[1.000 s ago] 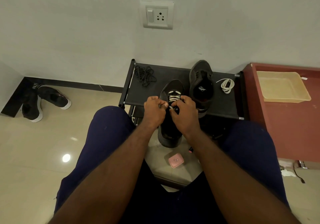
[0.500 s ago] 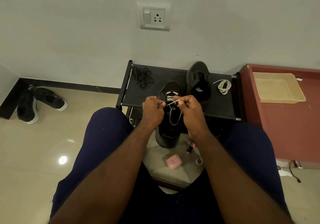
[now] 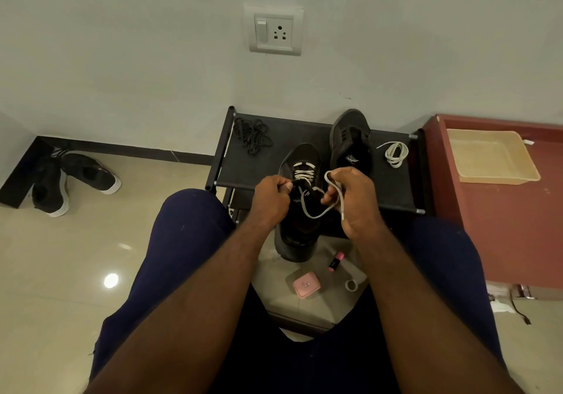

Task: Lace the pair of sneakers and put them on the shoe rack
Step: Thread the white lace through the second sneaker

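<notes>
Drawn further right than half a second ago, the right hand (image 3: 356,201) pinches the white lace (image 3: 312,217), whose slack now droops in a longer loop over the tongue. The left hand (image 3: 272,199) is curled at the eyelets, seemingly pinching the other end; its fingertips are hidden. The sneaker (image 3: 297,235) leans toe-up against the shoe rack (image 3: 253,171), heel on the floor. Its mate (image 3: 350,137) lies on the top shelf.

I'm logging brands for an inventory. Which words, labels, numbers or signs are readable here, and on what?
No text here can be read.
White logo on the tongue of the sneaker on the shoe rack: too blurred to read.
White mark on the pink case: too small to read.
Wall socket: no lettering visible.
</notes>
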Tool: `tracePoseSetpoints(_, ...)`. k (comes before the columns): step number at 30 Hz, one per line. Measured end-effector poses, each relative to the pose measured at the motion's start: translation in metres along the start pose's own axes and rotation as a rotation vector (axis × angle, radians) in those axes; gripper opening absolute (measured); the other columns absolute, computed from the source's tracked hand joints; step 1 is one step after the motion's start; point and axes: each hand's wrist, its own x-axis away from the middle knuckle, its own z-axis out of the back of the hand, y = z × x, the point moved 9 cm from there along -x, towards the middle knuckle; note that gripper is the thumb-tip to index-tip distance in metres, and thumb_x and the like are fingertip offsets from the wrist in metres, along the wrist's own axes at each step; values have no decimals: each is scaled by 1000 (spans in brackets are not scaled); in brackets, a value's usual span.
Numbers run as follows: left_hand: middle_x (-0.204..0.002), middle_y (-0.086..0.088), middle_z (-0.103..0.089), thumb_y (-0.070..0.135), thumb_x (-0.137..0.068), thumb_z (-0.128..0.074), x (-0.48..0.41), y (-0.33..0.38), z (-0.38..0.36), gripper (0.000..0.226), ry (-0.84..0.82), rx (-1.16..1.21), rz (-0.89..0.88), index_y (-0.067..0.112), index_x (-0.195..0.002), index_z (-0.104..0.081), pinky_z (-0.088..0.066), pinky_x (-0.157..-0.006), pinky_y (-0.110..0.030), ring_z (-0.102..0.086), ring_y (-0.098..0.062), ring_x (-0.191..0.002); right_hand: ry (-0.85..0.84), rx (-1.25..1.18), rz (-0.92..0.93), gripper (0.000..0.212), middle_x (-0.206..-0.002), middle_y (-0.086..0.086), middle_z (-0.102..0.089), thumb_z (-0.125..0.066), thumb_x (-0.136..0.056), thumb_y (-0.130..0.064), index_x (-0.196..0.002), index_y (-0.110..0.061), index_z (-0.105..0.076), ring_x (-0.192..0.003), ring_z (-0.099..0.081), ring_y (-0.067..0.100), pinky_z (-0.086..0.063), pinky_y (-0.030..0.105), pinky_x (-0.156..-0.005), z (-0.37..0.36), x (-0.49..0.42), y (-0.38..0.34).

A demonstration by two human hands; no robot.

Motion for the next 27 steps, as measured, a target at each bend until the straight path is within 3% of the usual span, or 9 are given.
tracePoseSetpoints(3,-88,-4,-66,14,-99,-55,-1,-1,-2,16,-5,-16,-5,6,-101,-69,-46,-75,-28,-62,-18,-86,-351,-154,-171,10,-64,10,-55,-55,-76,-18,-73,-9,-59,-54,-55,22,-53,35,-61,-30,19,-5)
tracePoseSetpoints(5,-92,-9,-70,15,-99,-56,-2,-1,-4,17,-8,-25,-19,6,-101,-70,-50,-78,-32,-64,-23,-89,-430,-120,-136,19,-75,15,-66,-53,-87,-14,-73,-8,-65,-70,-66,27,-57,38,-70,-38,25,-13)
tracePoseSetpoints(9,-94,-7,-70,26,-99,-55,1,2,-7,23,-11,-179,-82,9,-100,-70,-53,-81,-37,-64,-22,-87,-28,697,139,20,-78,2,-71,-63,-94,-24,-77,-16,-69,-77,-67,14,-50,29,-70,2,-1,-14)
tracePoseSetpoints(11,-92,-4,-68,29,-99,-54,4,6,-9,24,-10,-244,-133,12,-100,-70,-55,-81,-42,-64,-20,-85,3,979,69,17,-79,-2,-69,-69,-88,-33,-81,-18,-68,-80,-67,15,-51,30,-71,14,-9,9)
tracePoseSetpoints(14,-94,-3,-68,30,-95,-60,7,8,-10,19,-9,-299,-156,15,-101,-68,-56,-81,-42,-64,-20,-87,-69,1025,-48,21,-87,1,-68,-73,-85,-35,-91,-18,-61,-83,-66,19,-53,33,-73,11,-6,46)
tracePoseSetpoints(17,-93,-3,-66,28,-92,-63,11,8,-13,14,-20,-363,-147,14,-97,-64,-55,-80,-42,-62,-20,-86,23,1087,42,14,-92,2,-66,-68,-88,-24,-92,-21,-55,-85,-63,20,-45,30,-68,6,1,46)
tracePoseSetpoints(21,-89,0,-64,29,-93,-61,15,15,-9,12,39,-414,-149,17,-94,-62,-53,-75,-38,-61,-19,-81,89,1096,109,10,-93,7,-66,-61,-93,-25,-94,-16,-57,-85,-63,24,-52,35,-69,4,6,40)
tracePoseSetpoints(25,-81,3,-62,28,-91,-64,17,11,-1,13,121,-310,-132,17,-86,-61,-54,-71,-38,-61,-17,-75,154,1040,120,9,-88,0,-58,-53,-99,-23,-92,-18,-52,-68,-49,7,-31,17,-52,9,12,35)
tracePoseSetpoints(27,-83,3,-64,28,-90,-66,17,6,0,11,113,-239,-110,18,-89,-65,-56,-73,-39,-62,-15,-76,193,1011,114,9,-88,0,-57,-51,-101,-23,-93,-18,-52,-70,-49,10,-32,22,-54,14,15,37)
